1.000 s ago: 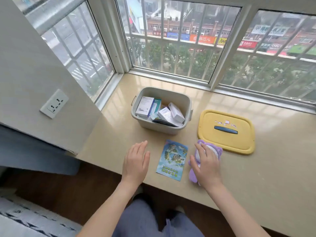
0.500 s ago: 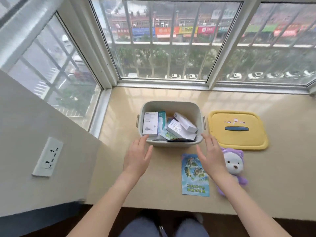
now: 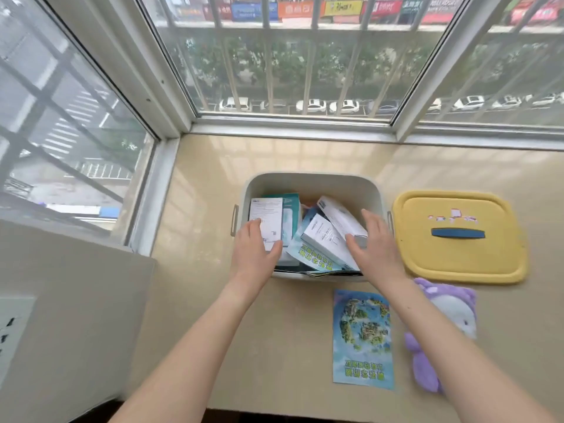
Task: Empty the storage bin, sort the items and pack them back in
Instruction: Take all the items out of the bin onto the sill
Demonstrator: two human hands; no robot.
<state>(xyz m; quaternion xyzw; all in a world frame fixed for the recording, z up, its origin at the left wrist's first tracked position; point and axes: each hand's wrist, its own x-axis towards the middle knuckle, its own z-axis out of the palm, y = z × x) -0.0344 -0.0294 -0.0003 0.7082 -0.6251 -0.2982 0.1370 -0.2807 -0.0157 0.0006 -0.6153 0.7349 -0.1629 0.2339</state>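
A grey storage bin stands on the beige sill and holds several boxes and leaflets. My left hand reaches in at the left, fingers spread over an upright white box beside a teal box. My right hand is open over the tilted white boxes at the right. A green and blue leaflet lies under them. Neither hand has closed on anything. A blue booklet and a purple plush toy lie on the sill in front of the bin.
The bin's yellow lid with a blue handle lies to the right of the bin. Barred windows close off the back and left. A wall with a socket stands at the left. The sill's front edge runs below my forearms.
My right hand left the plush toy and both hands moved forward, from the sill into the bin's opening. The view tilted down and closer.
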